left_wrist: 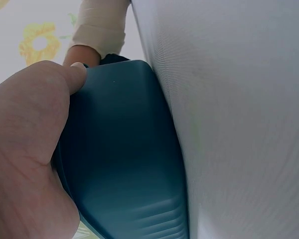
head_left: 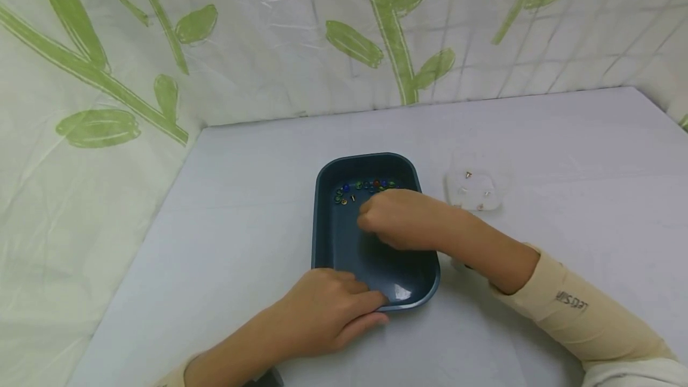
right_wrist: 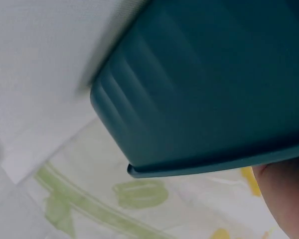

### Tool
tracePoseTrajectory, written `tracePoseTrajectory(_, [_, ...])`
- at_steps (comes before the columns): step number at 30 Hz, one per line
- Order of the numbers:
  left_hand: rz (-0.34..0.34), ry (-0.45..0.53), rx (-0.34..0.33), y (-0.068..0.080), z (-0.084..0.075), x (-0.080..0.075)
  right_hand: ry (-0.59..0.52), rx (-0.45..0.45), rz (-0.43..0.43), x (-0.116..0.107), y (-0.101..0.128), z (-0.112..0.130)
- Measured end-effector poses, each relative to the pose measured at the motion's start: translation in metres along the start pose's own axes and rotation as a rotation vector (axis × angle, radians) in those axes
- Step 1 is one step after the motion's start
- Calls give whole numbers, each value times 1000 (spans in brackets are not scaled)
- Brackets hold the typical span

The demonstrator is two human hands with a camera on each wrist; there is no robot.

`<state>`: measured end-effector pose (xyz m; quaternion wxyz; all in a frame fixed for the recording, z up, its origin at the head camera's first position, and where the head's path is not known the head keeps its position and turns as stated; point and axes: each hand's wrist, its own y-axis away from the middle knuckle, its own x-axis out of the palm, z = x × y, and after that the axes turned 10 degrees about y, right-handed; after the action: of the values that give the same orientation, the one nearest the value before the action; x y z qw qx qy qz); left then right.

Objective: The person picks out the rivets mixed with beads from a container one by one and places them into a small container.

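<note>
A dark teal plastic tray (head_left: 349,249) lies lengthwise in front of me. My left hand (head_left: 328,312) grips its near rim, thumb outside the wall and fingers over the edge. In the left wrist view the thumb (left_wrist: 77,77) lies along the rim. My right hand (head_left: 405,218) reaches over the right side into the tray with bent fingers; its fingertips are hidden, so I cannot tell what they hold. Glass marbles (head_left: 359,186) in several colours line the far end, partly covered by that hand. A small brass-coloured screw (head_left: 353,198) lies near them.
A shallow clear container (head_left: 447,185) stands to the right of the tray, with several small screws (head_left: 469,175) in it. The table (head_left: 247,214) has a white cover. A flower-printed sheet (head_left: 269,46) hangs behind it and along the left.
</note>
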<state>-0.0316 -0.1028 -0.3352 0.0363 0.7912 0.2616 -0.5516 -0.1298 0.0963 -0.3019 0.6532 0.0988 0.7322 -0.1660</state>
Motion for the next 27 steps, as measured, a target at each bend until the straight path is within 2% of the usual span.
tracePoseTrajectory(6, [-9, -7, 7, 0, 0, 0, -6, 9, -3, -6, 2, -2])
tracePoseTrajectory(13, [-7, 1, -2, 0, 0, 0, 10, 9, -64, -12, 8, -6])
tracePoseTrajectory(19, [6, 19, -21, 0, -1, 0, -20, 36, -60, -19, 12, -10])
tracePoseTrajectory(27, [-16, -10, 2, 0, -1, -1, -54, 92, -62, -29, 18, -14])
